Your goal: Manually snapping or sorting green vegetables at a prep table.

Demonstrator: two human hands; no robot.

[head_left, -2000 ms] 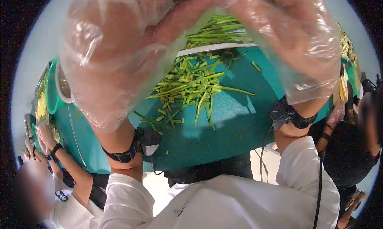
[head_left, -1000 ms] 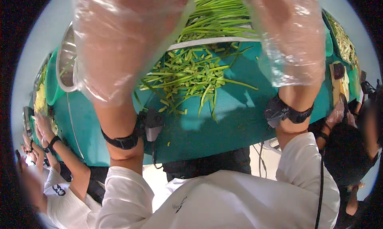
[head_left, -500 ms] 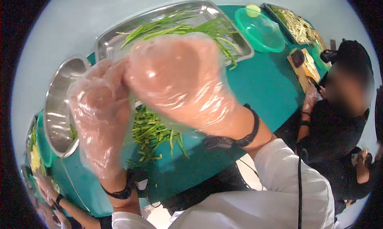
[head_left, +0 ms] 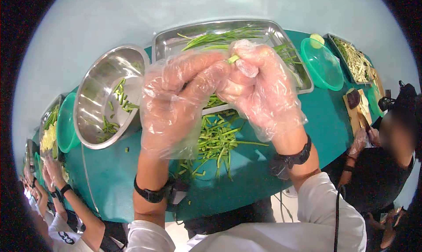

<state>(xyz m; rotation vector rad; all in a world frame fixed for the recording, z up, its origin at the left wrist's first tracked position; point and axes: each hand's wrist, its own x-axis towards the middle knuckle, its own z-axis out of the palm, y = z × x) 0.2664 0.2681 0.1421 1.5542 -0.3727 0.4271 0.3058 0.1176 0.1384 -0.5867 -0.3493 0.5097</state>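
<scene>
My left hand (head_left: pixel 176 98) and my right hand (head_left: pixel 268 89), both in clear plastic gloves, are raised together above the table. Their fingertips meet at a short piece of green stem (head_left: pixel 233 59), pinched between them. Below my hands lies a heap of cut green stems (head_left: pixel 217 142), partly covered by my left hand. Behind them stands a shallow steel tray (head_left: pixel 167 45) with long green stalks (head_left: pixel 224 36). Left of my left hand, a tilted-looking steel bowl (head_left: pixel 90 100) contains several cut green pieces (head_left: pixel 123 96).
A green plastic basin (head_left: pixel 327 69) stands right of the tray, and another (head_left: pixel 67 124) left of the bowl. Farther right, a person (head_left: pixel 373 173) works at a wooden cutting board (head_left: pixel 355 113) beside a tray of pale strips (head_left: pixel 351 58). Other people's arms (head_left: pixel 81 203) reach in at left.
My hands have turned and shifted right in the view, bringing the pinched green piece into sight. The view has swung, showing more of the bowl and the heap.
</scene>
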